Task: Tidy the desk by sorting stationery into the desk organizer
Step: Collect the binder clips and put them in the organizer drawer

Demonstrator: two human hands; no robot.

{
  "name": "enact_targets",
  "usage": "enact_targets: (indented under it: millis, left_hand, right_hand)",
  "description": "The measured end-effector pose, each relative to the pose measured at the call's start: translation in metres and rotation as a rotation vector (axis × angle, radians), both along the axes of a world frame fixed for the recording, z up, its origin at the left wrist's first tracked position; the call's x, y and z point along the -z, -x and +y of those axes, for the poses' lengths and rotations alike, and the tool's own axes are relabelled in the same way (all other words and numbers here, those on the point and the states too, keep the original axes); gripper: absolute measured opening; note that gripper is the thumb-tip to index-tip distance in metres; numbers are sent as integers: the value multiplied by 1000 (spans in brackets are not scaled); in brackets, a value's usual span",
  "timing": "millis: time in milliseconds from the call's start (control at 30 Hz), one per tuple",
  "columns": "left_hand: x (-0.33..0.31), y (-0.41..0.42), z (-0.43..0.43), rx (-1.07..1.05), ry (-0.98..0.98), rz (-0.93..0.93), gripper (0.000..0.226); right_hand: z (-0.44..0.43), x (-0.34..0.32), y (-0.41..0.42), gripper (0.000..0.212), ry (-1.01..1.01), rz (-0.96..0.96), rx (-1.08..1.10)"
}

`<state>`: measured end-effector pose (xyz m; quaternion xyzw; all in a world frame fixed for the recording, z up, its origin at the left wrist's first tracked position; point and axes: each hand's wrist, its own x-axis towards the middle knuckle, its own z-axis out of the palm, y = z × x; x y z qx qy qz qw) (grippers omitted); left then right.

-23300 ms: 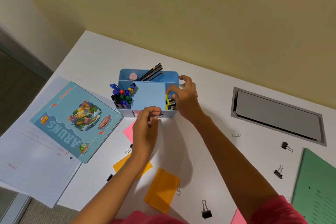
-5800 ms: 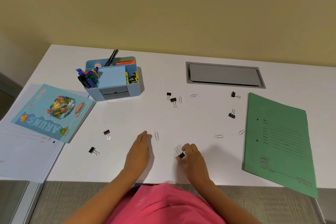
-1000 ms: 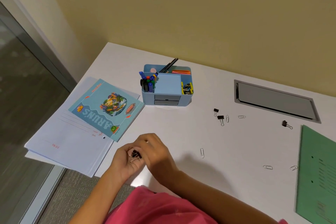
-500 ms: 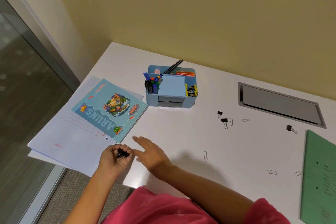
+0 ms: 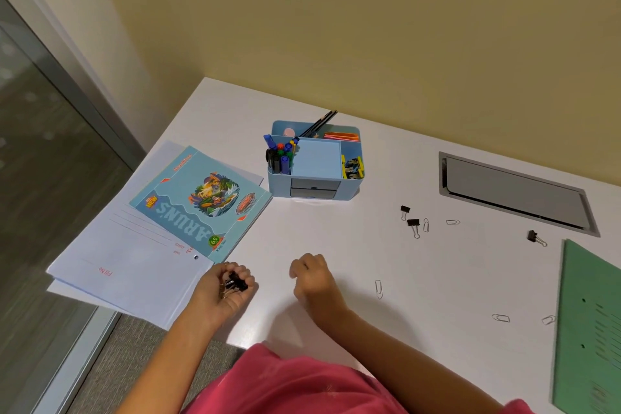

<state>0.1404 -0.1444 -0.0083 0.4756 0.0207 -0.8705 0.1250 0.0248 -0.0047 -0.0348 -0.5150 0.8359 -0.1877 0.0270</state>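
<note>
Clips (image 5: 237,283) bunched in cupped L hand (image 5: 224,292), prob for one trip to organizer (image 5: 316,190); R hand (image 5: 311,277) curled, apparently empty.

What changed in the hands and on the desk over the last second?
The right grip drew away from the left grip, moving rightward, and its fingers curled in, apparently empty. The left grip still holds the bunch of binder clips. The desk organizer and the loose paper clips stayed put.
</note>
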Motion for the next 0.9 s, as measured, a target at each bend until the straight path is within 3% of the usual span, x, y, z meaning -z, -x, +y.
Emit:
enact_targets:
  millis: [167,333,433,633,800,900]
  left_hand:
    - [-6,9,6,180,50,69,25]
    - [-11,22,18,249,22,32,29]
    - [-19,30,27,244,-86,86,23]
    - [-23,40,40,288,-168,138,24]
    - [-20,56,57,371,36,1,29]
    - [-22,64,66,367,-60,53,15]
  right_hand:
    - [7,-12,11,29,194,-232,147]
    - [1,-47,-3,21,428,-76,29]
    - [0,-52,-14,11,339,-67,-109]
    - [12,-48,-13,22,231,-82,-261]
    - [28,-48,-4,22,232,-100,-209]
    - [44,-49,15,22,263,-64,-88]
